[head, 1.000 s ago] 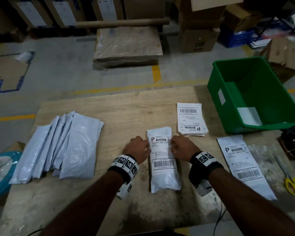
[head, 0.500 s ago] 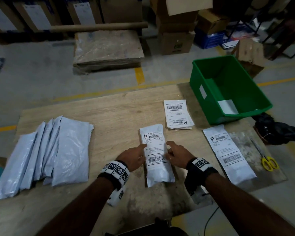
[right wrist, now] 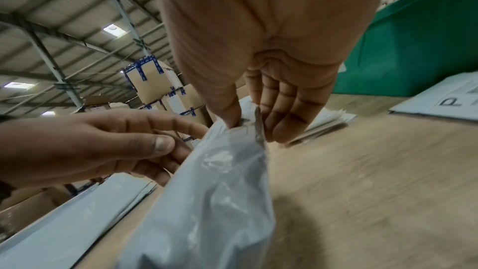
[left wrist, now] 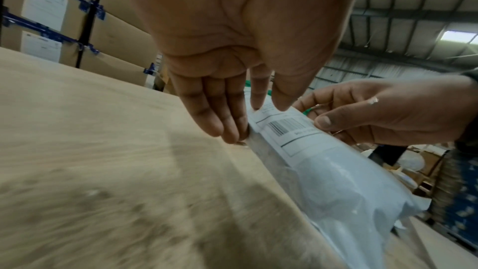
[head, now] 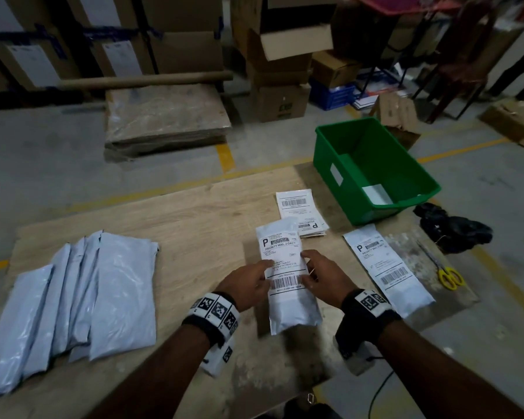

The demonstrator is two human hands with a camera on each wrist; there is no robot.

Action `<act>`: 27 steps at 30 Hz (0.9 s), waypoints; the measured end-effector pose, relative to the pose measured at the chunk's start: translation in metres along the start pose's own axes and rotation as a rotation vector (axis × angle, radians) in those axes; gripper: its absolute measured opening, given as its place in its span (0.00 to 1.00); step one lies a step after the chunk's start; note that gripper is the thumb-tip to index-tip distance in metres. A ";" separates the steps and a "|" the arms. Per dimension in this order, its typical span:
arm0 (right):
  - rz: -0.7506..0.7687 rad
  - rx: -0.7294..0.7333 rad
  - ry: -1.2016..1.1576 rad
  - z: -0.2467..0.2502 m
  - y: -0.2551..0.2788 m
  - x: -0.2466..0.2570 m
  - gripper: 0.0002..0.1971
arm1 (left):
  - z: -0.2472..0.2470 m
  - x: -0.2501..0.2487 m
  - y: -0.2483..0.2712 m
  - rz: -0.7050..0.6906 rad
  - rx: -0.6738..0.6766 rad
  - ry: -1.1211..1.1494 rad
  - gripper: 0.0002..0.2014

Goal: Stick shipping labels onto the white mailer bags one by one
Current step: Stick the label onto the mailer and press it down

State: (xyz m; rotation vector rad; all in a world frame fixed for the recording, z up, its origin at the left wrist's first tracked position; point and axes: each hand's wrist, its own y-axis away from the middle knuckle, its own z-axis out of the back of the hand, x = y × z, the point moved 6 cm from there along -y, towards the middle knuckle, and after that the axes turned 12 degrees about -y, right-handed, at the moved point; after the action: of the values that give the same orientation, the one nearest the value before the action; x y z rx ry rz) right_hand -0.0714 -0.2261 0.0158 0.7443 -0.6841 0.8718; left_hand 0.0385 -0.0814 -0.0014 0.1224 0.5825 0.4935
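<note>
A white mailer bag (head: pixel 288 309) with a shipping label (head: pixel 282 258) stuck on it is at the table's middle, its far end over the label stack (head: pixel 297 204). My left hand (head: pixel 262 269) pinches its left edge, thumb on the label and fingers at the edge (left wrist: pixel 256 120). My right hand (head: pixel 307 269) pinches the right edge, thumb on top and fingers underneath (right wrist: pixel 253 130). The bag (right wrist: pixel 220 191) is raised off the wood on that side. Several unlabelled bags (head: pixel 103 291) lie fanned out at the left.
A second labelled bag (head: pixel 387 267) lies to the right, with yellow scissors (head: pixel 451 278) and a black bundle (head: pixel 454 225) beyond it. A green bin (head: pixel 327 164) stands at the table's far right corner. The table's front edge is close to my forearms.
Both hands went from resting beside the label to pinching the bag's side edges. The bag has come up and shifted away from me and to the right, toward the label stack.
</note>
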 end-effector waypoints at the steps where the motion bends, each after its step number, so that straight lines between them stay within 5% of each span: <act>1: 0.000 -0.010 -0.001 0.008 0.002 -0.003 0.26 | 0.002 -0.009 -0.003 -0.018 -0.008 0.001 0.22; 14: 0.100 -0.099 0.068 0.114 0.019 -0.082 0.28 | -0.034 -0.117 -0.076 -0.154 0.038 -0.044 0.08; 27: 0.028 0.108 0.167 0.169 0.002 -0.170 0.26 | -0.094 -0.171 -0.130 0.098 0.142 -0.009 0.15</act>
State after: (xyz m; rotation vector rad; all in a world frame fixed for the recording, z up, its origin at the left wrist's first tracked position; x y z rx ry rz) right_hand -0.1907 -0.4307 -0.0207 0.7504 -0.5026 0.9907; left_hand -0.0842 -0.2797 -0.0268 0.2887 0.6049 0.5462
